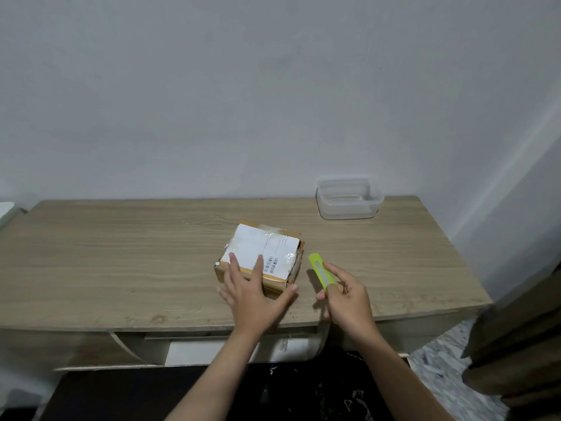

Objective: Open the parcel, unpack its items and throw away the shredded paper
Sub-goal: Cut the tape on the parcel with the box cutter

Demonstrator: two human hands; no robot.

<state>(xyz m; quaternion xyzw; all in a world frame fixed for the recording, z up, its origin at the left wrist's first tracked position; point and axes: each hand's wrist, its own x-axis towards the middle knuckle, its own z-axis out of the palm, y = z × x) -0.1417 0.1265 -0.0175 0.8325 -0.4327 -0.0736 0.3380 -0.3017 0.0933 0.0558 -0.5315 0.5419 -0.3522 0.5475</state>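
Observation:
A small brown cardboard parcel (273, 250) with a white shipping label and clear tape lies closed near the middle of the wooden desk (121, 262). My left hand (255, 294) rests on the parcel's near edge with its fingers straight and spread over the label. Just right of the parcel, my right hand (346, 299) grips a lime-green utility knife (321, 271), whose tip points away from me. I cannot see whether a blade is out.
A clear plastic container (347, 198) stands at the desk's back right, against the wall. Below the desk front lies a dark floor with scraps of shredded paper (334, 390). A brown object (522, 344) stands at the right edge.

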